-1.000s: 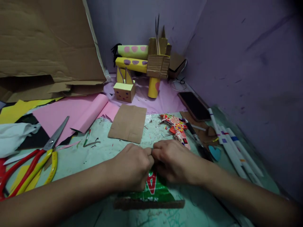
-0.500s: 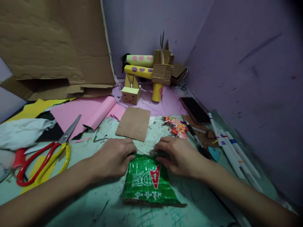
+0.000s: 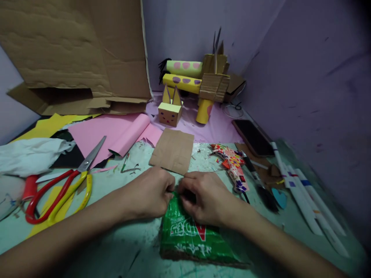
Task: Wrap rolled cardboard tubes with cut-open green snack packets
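Note:
A green printed cardboard piece (image 3: 194,237) with red and white lettering lies flat on the pale green table (image 3: 121,247) in front of me. My left hand (image 3: 149,193) is closed in a pinch at its far edge. My right hand (image 3: 201,197) is closed too, its fingers curled over the same far edge, almost touching the left hand. What the fingertips grip beyond the edge is hidden.
Red and yellow scissors (image 3: 58,191) lie at left beside pink paper (image 3: 110,129). A brown card square (image 3: 174,150) sits beyond my hands. Big cardboard (image 3: 72,50) leans at back left. Paper-roll models (image 3: 191,83), a phone (image 3: 253,137) and white tubes (image 3: 304,193) are at right.
My hands had spread apart across the green piece's far edge; now they have come back together at its middle. The view has shifted, so the green piece sits lower and further right.

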Available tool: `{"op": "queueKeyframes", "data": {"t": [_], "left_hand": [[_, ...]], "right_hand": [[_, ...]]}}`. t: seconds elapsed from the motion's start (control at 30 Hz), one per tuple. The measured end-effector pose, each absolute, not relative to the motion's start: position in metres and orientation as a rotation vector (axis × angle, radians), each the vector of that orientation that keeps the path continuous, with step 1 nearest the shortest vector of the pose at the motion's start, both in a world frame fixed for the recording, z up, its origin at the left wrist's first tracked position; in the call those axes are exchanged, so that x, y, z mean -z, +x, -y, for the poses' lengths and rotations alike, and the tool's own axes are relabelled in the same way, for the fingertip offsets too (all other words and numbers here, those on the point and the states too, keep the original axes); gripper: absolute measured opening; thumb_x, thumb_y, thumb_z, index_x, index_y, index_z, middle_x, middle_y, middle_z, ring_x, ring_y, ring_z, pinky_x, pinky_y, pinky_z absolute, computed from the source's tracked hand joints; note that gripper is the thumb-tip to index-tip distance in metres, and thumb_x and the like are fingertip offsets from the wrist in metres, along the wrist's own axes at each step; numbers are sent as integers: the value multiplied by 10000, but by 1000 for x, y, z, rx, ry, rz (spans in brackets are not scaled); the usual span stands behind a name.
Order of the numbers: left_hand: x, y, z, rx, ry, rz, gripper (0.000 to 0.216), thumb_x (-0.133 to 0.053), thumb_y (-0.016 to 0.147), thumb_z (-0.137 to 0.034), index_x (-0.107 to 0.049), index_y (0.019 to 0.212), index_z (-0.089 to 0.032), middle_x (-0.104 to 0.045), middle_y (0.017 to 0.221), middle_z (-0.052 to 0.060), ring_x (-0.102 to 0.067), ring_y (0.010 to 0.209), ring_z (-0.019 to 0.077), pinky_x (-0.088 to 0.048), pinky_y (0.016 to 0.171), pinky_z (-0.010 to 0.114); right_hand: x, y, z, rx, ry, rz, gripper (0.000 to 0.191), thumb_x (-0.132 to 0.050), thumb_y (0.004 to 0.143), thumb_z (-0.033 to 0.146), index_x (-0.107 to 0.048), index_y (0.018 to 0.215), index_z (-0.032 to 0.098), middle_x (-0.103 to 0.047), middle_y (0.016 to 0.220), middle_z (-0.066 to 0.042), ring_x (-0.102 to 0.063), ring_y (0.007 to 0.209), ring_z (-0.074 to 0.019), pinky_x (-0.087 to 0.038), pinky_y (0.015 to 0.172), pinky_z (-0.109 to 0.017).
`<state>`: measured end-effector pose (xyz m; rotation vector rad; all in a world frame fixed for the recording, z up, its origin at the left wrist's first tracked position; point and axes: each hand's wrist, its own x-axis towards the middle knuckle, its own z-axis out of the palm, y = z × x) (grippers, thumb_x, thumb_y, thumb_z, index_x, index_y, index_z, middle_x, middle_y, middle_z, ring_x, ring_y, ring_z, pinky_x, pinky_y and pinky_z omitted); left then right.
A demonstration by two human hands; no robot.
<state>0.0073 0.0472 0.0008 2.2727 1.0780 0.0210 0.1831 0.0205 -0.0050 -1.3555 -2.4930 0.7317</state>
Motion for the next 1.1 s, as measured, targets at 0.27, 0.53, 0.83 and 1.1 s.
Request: {"op": "queueKeyframes", "data": {"t": [0.27, 0.53, 0.83, 1.1], "left_hand": [[-6, 12, -56, 85, 2243, -997, 175, -486, 576, -97, -384, 463, -184, -351, 416, -57, -285, 398, 83, -175, 377, 248], [9, 8, -37, -9, 2536, -902, 77, -437, 647, -111, -437, 651, -187, -512, 654, 32, -447, 541, 161, -306, 503, 300], [3, -1, -37, -124, 2244, -940, 86, -471, 712, -134, -531, 738, -190, -517, 680, -16, -460, 605, 129, -319, 543, 252], [6, 5, -29, -198, 2257, -1016, 88, -484, 702, -131, -530, 645, -179, -509, 596, -29, -446, 556, 113, -295, 536, 250]], "right_hand": [[10, 181, -17, -820, -1340, 2406, 64, -535, 665, 143, -589, 690, 166, -598, 689, -16, -522, 621, -125, -359, 569, -243], [18, 180, -11, -585, -1214, 2501, 95, -484, 745, 165, -557, 685, 159, -555, 666, -35, -470, 620, -153, -357, 571, -283], [1, 193, -4, -839, -1389, 2360, 191, -538, 692, 105, -636, 824, 202, -635, 799, -26, -572, 748, -163, -420, 652, -275], [1, 194, -2, -708, -1408, 2340, 147, -565, 683, 138, -658, 782, 197, -656, 746, -21, -554, 759, -178, -399, 675, -293]]}}
